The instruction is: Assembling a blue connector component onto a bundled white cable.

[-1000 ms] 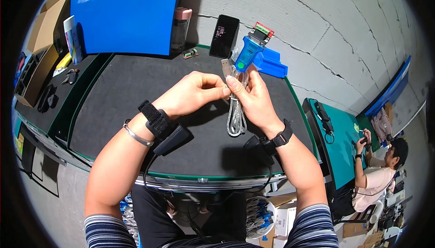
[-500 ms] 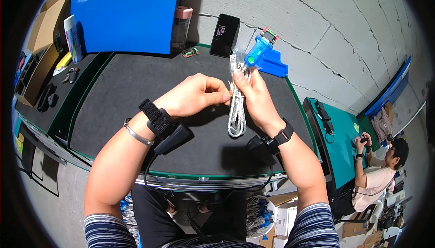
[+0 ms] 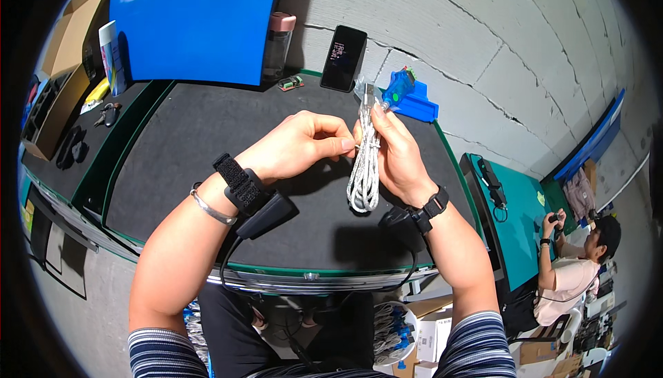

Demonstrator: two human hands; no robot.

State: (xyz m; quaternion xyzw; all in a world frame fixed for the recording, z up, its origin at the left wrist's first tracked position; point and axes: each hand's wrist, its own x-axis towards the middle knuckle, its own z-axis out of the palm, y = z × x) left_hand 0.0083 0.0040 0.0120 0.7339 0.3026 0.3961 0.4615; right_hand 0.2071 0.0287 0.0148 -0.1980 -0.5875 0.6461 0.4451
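A coiled, silvery-white USB cable (image 3: 363, 183) hangs upright over the dark mat, bunched by a thin tie around its middle. My right hand (image 3: 402, 160) is closed around its upper part, thumb pressed near the metal USB plug (image 3: 368, 93). Beyond the fingertips juts the cable's translucent blue connector (image 3: 398, 88), which has a green terminal at its end. My left hand (image 3: 304, 144) pinches thumb to forefinger at the left side of the bundle, on an end of the thin tie; the fingertips partly hide it.
A blue holder (image 3: 418, 104), phone (image 3: 343, 59), lidded bottle (image 3: 278, 46) and small green circuit board (image 3: 291, 83) line the mat's back. Left are a spray can (image 3: 110, 57) and cardboard box (image 3: 59, 112). Another person (image 3: 573, 267) sits right, by a green table (image 3: 514, 233).
My right hand has turned the bundle, so the blue connector now tips away and sits lower behind the fingers. The left hand stays pinched and has shifted slightly right.
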